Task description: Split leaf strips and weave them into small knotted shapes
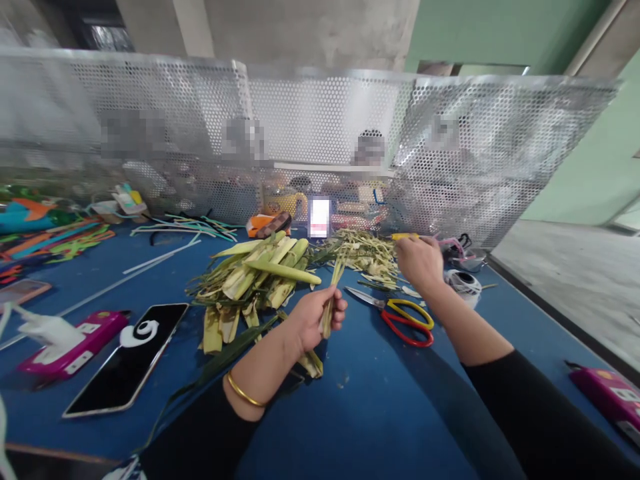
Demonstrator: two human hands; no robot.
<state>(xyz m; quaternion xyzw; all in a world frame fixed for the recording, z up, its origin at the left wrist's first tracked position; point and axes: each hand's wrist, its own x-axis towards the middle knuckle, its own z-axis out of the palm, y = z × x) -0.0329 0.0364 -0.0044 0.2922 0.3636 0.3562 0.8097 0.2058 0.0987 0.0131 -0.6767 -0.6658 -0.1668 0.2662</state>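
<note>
My left hand (320,313) is closed around a small bundle of pale green strips (337,272), which stands upright in the fist. My right hand (419,261) is closed on a small yellow object (404,236) whose end shows past the fingers. Scissors (407,321) with one yellow and one red handle lie on the blue table between my arms. Just behind them and left of my right hand is a heap of shredded strips (370,257). Left of my left hand is a pile of husks and stalks (260,267).
A phone (127,360) and a pink power strip (75,347) lie at the left. White string (463,283) sits beyond my right forearm, and another pink strip (607,393) at the far right. A perforated metal screen (320,120) borders the table's back.
</note>
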